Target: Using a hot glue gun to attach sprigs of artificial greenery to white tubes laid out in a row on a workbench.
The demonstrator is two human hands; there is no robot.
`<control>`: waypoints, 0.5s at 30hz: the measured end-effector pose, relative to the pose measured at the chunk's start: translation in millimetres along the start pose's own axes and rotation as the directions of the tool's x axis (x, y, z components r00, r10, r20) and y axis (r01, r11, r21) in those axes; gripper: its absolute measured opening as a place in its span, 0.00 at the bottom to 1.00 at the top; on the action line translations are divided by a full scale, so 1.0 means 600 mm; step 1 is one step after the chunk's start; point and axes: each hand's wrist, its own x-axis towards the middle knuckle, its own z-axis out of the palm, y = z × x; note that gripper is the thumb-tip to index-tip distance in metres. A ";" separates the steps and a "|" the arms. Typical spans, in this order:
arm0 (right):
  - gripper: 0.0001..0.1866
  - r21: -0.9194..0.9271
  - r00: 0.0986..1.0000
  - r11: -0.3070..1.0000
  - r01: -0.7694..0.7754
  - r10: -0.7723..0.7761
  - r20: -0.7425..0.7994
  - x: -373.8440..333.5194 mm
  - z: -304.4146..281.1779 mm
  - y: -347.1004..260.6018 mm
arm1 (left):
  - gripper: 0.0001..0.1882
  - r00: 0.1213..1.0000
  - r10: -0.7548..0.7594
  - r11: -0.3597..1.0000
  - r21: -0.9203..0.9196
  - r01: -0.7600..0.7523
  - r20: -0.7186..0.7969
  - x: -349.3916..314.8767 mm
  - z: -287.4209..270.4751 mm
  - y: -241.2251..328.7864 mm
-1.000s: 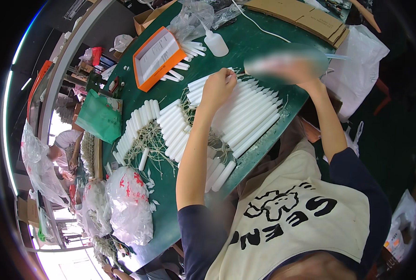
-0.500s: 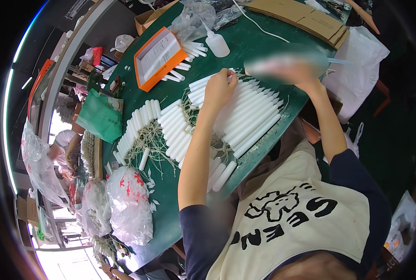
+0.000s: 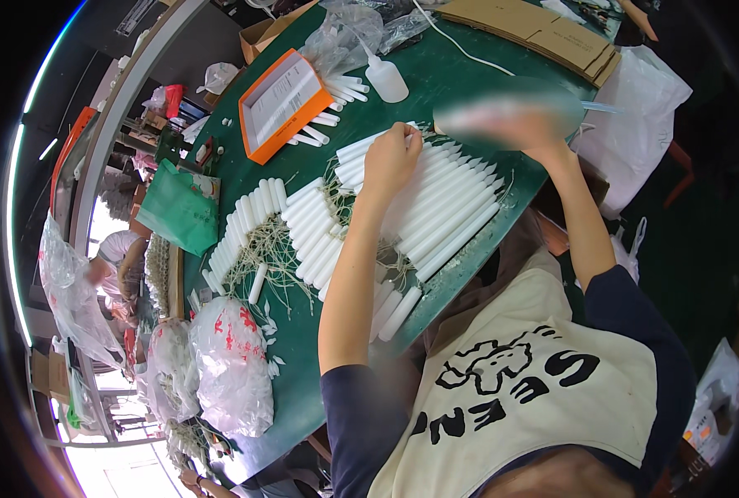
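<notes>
My left hand [image 3: 390, 159] rests on a long row of white candles [image 3: 456, 207] laid side by side on the green table [image 3: 469, 75]. Its fingers are curled around the far end of one white candle [image 3: 361, 148]. My right hand [image 3: 539, 126] hovers over the far right end of the same row. It is blurred, so its grip is unclear. Two more rows of shorter white candles [image 3: 315, 228] lie to the left, with tangled pale wicks [image 3: 274, 249] between them.
An orange tray [image 3: 282, 104] and a white squeeze bottle [image 3: 383, 79] sit at the far side, with flat cardboard [image 3: 535, 29] behind. A green bag [image 3: 182, 207] and filled plastic bags [image 3: 228, 365] lie left. A white bag [image 3: 635, 124] hangs right. Another person [image 3: 112, 257] works far left.
</notes>
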 end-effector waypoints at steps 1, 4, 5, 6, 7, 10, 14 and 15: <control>0.20 0.020 1.000 1.000 0.017 -0.016 -0.009 0.000 0.001 -0.001 | 0.14 1.000 -0.014 1.000 0.010 0.014 0.004 -0.001 -0.001 0.001; 0.21 0.028 1.000 0.999 0.025 -0.025 -0.008 0.000 -0.001 -0.004 | 0.13 1.000 -0.019 1.000 0.003 0.019 0.011 -0.001 0.000 0.005; 0.21 0.020 1.000 1.000 0.020 -0.020 0.003 0.000 -0.001 -0.005 | 0.13 1.000 -0.019 1.000 0.004 0.019 0.010 -0.001 -0.001 0.005; 0.21 0.021 1.000 1.000 0.021 -0.021 0.003 -0.001 -0.001 -0.003 | 0.14 1.000 -0.012 1.000 0.007 0.012 0.008 -0.001 -0.002 0.005; 0.21 0.016 1.000 1.000 0.024 -0.024 -0.006 -0.002 -0.001 0.001 | 0.14 1.000 -0.005 1.000 0.010 0.005 0.007 -0.001 -0.002 0.005; 0.21 -0.004 1.000 1.000 0.027 -0.027 -0.011 -0.003 -0.001 0.002 | 0.14 1.000 -0.025 1.000 0.006 0.025 0.012 0.000 -0.002 0.004; 0.21 0.003 0.999 1.000 0.030 -0.029 -0.041 -0.003 0.000 0.002 | 0.14 1.000 0.015 1.000 0.012 -0.015 -0.016 -0.001 0.001 -0.002; 0.21 0.003 0.999 1.000 0.029 -0.029 -0.041 -0.003 -0.001 0.001 | 0.14 1.000 0.007 1.000 0.011 -0.007 -0.007 0.000 0.001 -0.002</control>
